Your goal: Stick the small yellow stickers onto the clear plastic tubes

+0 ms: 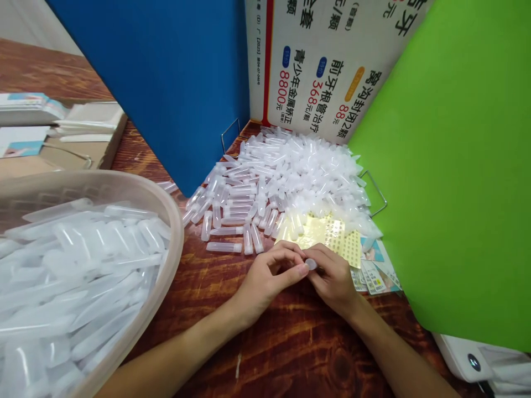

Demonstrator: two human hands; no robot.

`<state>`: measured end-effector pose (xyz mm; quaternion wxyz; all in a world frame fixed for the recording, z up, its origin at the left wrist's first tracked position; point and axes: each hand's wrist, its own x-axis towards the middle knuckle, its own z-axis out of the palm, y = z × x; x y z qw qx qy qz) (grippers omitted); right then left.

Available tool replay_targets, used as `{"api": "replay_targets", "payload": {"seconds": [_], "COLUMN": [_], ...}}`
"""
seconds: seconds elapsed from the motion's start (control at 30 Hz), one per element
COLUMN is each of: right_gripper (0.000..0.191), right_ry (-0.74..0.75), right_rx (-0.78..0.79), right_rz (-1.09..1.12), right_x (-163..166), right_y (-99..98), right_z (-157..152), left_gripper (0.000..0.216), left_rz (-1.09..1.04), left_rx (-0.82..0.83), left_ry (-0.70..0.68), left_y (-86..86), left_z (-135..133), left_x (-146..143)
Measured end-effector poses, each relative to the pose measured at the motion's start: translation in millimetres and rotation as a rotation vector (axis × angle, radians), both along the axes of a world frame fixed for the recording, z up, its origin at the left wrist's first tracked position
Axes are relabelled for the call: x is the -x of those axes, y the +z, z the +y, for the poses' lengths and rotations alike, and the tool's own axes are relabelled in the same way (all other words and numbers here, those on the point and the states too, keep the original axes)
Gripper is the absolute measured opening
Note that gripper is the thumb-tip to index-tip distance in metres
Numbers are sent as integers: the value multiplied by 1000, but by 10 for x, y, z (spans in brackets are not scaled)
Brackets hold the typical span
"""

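My left hand (271, 275) and my right hand (334, 273) meet above the front of the table. Between them is a small translucent plastic tube (311, 265), its round end facing me. The fingers of my right hand wrap around its body, which is mostly hidden. My left thumb and fingertips pinch at the tube's end. Just beyond my hands lies a yellow sheet (350, 247) dotted with small round stickers, partly under more tubes. A large heap of similar clear tubes (290, 171) spreads behind it, with several lying loose toward the left.
A translucent basket (176, 221) full of tubes stands at the left front. Upright blue (174, 83) and green (464, 166) boards and a printed poster (315, 72) wall in the heap. Printed cards (379, 273) lie at right. A cardboard box (118, 130) sits at far left.
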<state>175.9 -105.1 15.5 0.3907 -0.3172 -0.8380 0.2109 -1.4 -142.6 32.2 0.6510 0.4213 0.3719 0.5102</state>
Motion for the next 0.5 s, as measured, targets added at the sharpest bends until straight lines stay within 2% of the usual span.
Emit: {"api": "replay_targets", "payload": {"seconds": [0.27, 0.5], "right_gripper": [15, 24], "right_ry": [2, 41], "right_rx": [39, 69], "right_rz": [-3, -40], "right_x": [-17, -17], "right_y": [-26, -18], "right_z": [-3, 9], "left_gripper": [21, 27], "left_rz": [29, 110], "left_rx": [25, -12], "left_ry": [30, 53], "left_y": [-17, -37], "left_z": [17, 29], "left_x": [-2, -5]}}
